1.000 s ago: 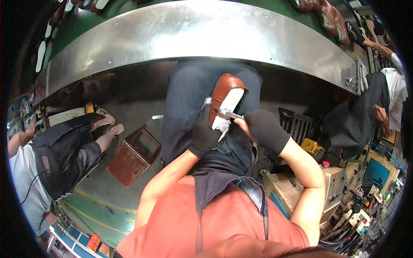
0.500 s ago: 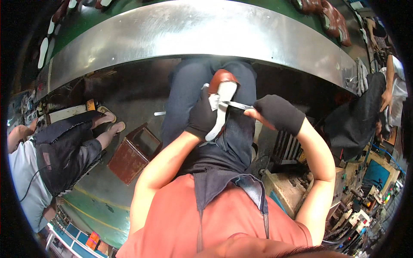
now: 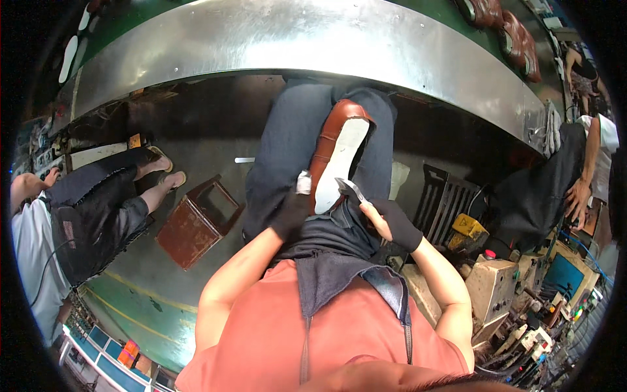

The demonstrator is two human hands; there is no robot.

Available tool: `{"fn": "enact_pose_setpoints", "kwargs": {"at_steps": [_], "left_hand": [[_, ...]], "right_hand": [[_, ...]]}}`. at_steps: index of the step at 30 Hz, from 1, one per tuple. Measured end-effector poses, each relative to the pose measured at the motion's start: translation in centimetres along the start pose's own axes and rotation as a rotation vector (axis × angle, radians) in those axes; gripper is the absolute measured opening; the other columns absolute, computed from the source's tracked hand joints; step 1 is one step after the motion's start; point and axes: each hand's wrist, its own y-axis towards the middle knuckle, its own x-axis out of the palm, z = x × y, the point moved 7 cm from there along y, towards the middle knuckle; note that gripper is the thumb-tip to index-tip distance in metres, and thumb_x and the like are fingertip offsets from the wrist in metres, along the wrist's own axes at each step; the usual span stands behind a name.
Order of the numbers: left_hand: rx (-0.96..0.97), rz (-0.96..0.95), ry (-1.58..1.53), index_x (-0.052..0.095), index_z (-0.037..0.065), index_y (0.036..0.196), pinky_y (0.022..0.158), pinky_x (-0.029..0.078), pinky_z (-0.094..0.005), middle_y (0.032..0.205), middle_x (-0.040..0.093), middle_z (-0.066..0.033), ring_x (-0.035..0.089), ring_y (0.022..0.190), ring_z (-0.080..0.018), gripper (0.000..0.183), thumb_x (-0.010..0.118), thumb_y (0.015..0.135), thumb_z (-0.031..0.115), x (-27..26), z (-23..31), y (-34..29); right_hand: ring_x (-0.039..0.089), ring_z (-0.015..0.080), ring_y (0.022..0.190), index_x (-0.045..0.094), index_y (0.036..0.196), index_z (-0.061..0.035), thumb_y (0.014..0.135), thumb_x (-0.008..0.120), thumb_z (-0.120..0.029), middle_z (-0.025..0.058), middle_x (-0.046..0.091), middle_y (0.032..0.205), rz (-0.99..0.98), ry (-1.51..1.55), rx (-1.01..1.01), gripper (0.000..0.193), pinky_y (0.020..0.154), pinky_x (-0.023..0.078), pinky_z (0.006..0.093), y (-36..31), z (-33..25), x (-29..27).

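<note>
A brown leather shoe [image 3: 324,147] lies across my lap with its white bottom [image 3: 349,145] facing up and its toe pointing away from me. My left hand [image 3: 294,208], in a black glove with white wrapping on a finger or thumb, closes on the left side of the shoe near its heel end. My right hand [image 3: 390,221], also in a black glove with bare fingertips, is closed round a metal hand tool [image 3: 353,190]. The tool's shiny flared head rests at or just over the white bottom toward the heel; its exact kind is unclear.
A metal-edged bench [image 3: 261,46] curves across the front, with brown shoes [image 3: 516,42] at its far right. A brown box-shaped stool [image 3: 189,228] stands left, near a seated person [image 3: 98,228]. Another person's hand [image 3: 578,199] is at right. Machinery [image 3: 493,287] stands right of me.
The shoe has turned so more of its brown side shows. My right hand has come in lower and closer to the heel with the tool; my left hand has shifted down toward me.
</note>
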Motion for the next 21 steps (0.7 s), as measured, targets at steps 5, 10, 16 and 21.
{"fn": "enact_pose_setpoints", "kwargs": {"at_steps": [5,10,16,21], "left_hand": [[0.347,0.045,0.749,0.05,0.002,0.121,0.084,0.049,-0.0358,0.105,0.065,-0.0179,0.064,0.098,-0.0268,0.046,0.063,0.087,0.029,4.8,6.9,-1.3],[0.411,-0.246,0.717,0.032,0.004,0.139,0.097,0.042,-0.0385,0.122,0.056,-0.0164,0.054,0.114,-0.0257,0.082,0.078,0.076,0.027,6.3,8.5,-3.1],[0.297,-0.309,1.262,0.05,0.002,0.129,0.1,0.044,-0.0423,0.126,0.057,-0.0197,0.055,0.118,-0.0283,0.078,0.086,0.066,0.03,4.6,24.1,-8.0],[0.502,0.06,0.769,0.045,-0.001,0.131,0.097,0.045,-0.0374,0.121,0.059,-0.0162,0.058,0.111,-0.0234,0.068,0.078,0.077,0.026,11.7,27.1,-3.7]], "right_hand": [[0.061,0.0379,0.073,0.062,0.083,-0.0007,0.094,0.053,-0.037,0.0214,0.062,0.078,-0.04,-0.298,-0.186,0.04,0.062,0.046,0.0433,-1.5,-8.1,-1.2],[0.059,0.0393,0.072,0.059,0.085,-0.0028,0.091,0.059,-0.031,0.0198,0.059,0.081,0.009,-0.335,-0.681,0.029,0.063,0.047,0.042,0.7,-7.7,-1.1],[0.058,0.0367,0.066,0.062,0.086,-0.0012,0.095,0.054,-0.032,0.0209,0.059,0.074,0.01,-0.349,-0.184,0.033,0.06,0.045,0.0392,-4.8,-3.2,-4.9],[0.058,0.0246,0.064,0.06,0.087,0.0007,0.097,0.051,-0.03,0.0154,0.058,0.071,0.007,0.041,-0.019,0.033,0.061,0.045,0.0348,-4.9,-2.9,-4.2]]}}
